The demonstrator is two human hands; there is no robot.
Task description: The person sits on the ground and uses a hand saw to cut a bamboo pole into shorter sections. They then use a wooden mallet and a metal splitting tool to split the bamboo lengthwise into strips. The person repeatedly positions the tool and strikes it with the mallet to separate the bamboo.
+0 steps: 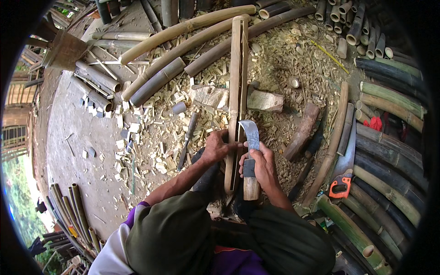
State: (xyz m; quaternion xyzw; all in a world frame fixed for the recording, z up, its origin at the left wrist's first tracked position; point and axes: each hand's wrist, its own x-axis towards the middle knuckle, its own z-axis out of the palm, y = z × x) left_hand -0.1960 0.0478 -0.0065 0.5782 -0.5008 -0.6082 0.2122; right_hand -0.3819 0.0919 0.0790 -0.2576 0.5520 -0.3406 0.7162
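Observation:
A long bamboo pole [234, 68] with a lengthwise slot cut in it stretches away from between my knees. It lies across a rough wooden block [266, 100]. My left hand [217, 147] is closed on the pole's left side near its close end, the thumb reaching over the slot. On the right side, my right hand [263, 168] is wrapped round a billhook [250, 133], at the dark band between blade and wooden handle. Its hooked blade points away from me, beside the pole. A chisel-like tool with a dark handle [189, 133] rests on the ground left of my left hand.
Wood chips [135, 137] cover the ground around the block. A handsaw with an orange handle [340, 187] leans among bamboo poles [389, 153] stacked along the right. A short log [302, 130] lies right of the block. Thick bamboo lengths [183, 32] lie at the far side.

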